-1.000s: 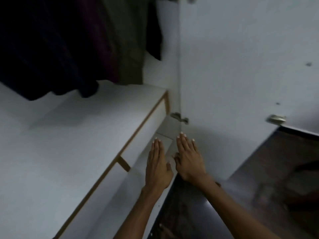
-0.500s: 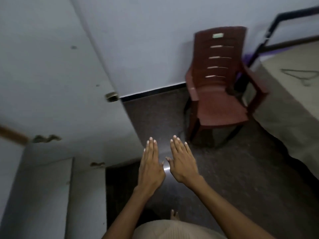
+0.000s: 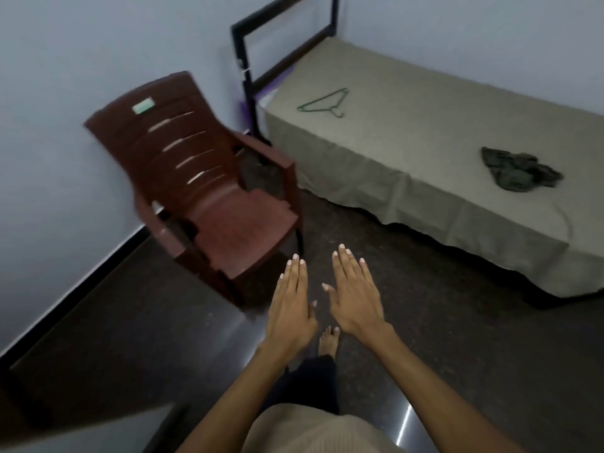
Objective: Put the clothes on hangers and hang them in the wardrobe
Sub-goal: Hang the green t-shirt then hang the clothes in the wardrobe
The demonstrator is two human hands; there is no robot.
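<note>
both hands, left (image 3: 292, 307) and right (image 3: 354, 295), flat and empty over the floor; one hanger (image 3: 325, 102) and one crumpled garment (image 3: 516, 170) lie well apart on the bed (image 3: 408, 152), unhung.

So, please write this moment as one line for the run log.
left hand: open, empty | right hand: open, empty | hanger: on bed | crumpled garment: on bed, apart from hanger | step: pickup not yet begun
</note>
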